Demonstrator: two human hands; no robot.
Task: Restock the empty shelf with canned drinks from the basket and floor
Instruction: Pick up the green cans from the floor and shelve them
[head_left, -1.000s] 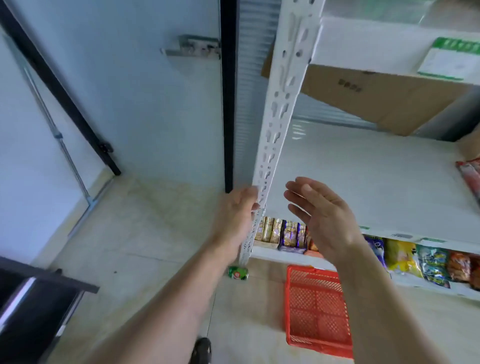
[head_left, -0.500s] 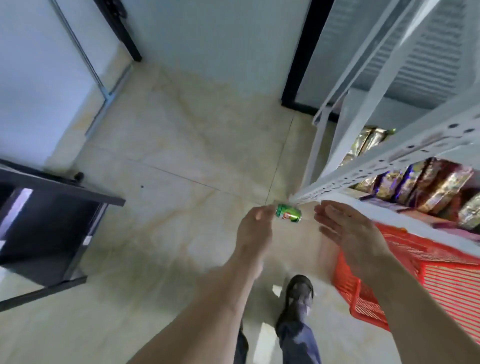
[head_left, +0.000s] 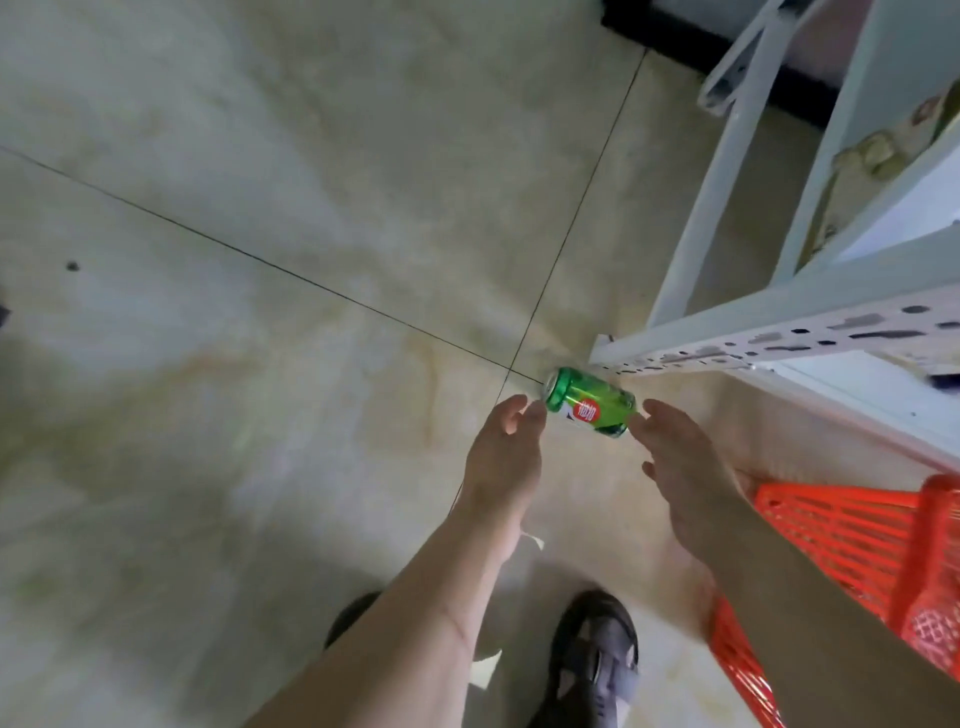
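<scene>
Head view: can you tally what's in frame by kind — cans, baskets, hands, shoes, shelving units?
Cans: 1, the green can lying on its side on the floor
Baskets: 1, the red basket
Hands: 2, the left hand and the right hand
Shoes: 2, the shoe and a darker one, mostly hidden
Shelving units: 1, the white shelf
Total: 7

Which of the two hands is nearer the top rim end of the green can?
The left hand: its fingertips reach the green can at its rimmed top end, while the right hand reaches toward the opposite, bottom end.
</scene>
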